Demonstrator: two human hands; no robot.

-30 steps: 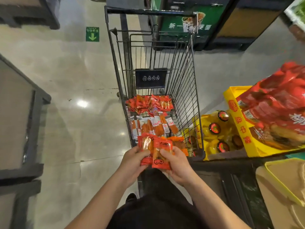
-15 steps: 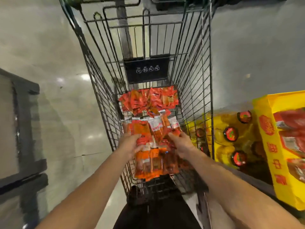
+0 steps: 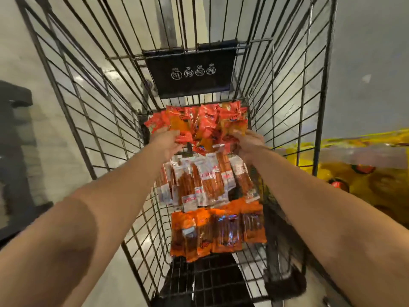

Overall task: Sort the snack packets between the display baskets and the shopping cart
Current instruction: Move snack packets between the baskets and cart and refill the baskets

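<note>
Both hands deep in the black wire shopping cart (image 3: 285, 89), at its far end, toward 12 o'clock. Left hand (image 3: 167, 140) and right hand (image 3: 247, 141) equally near, gripping opposite ends of the heap of small red-orange foil snack packets (image 3: 199, 125), long axis 9 to 3. Fingertips buried under packets; grip depth unclear. White-labelled packets (image 3: 205, 180) and orange packets (image 3: 218, 229) rowed toward 6. Yellow display blurred at 3.

Glossy pale floor (image 3: 66, 138) catching ceiling-light glare — left of it a dark shelf unit (image 3: 15, 151), right of it yellow boxed goods (image 3: 365, 173).
</note>
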